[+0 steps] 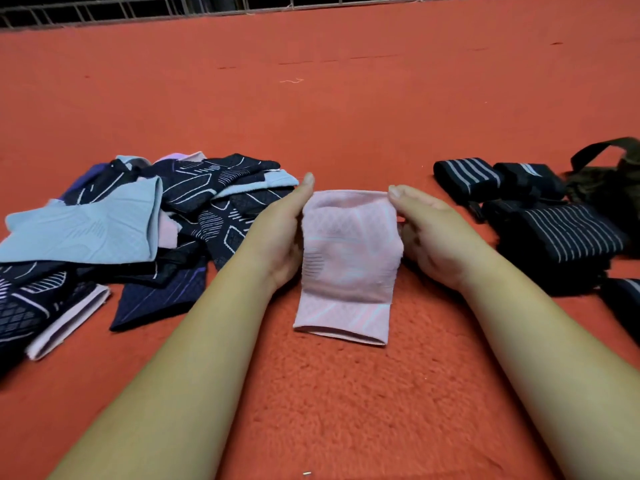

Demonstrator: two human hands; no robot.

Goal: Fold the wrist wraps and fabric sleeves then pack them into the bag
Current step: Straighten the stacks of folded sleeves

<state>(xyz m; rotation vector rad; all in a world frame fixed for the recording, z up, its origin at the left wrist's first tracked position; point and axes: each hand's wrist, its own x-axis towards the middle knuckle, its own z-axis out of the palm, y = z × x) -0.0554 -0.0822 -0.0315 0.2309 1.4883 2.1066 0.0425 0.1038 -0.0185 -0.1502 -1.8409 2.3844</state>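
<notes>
Sleeve (349, 258) in pink knit, one only, lies in the middle of the red carpet (346, 393). Its far part is doubled over towards the near cuff, which rests flat. Left hand (280, 233) and right hand (429, 233) hold the sleeve at either side of the fold, a thumb on each far corner. The fingers go behind the cloth and are hidden, so the grip reads as a pinch on both sides.

To the left a loose pile of sleeves (138, 230) spreads to the frame edge: two pale blue, some pink, and several dark patterned ones too overlapped to count. To the right sit four black striped wraps (561, 233), rolled or folded, the nearest cut off by the frame. Behind them a dark bag (609, 181) with a strap is also cut off. A wide stretch of carpet lies between the hands and a metal rail (138, 8) along its far edge.
</notes>
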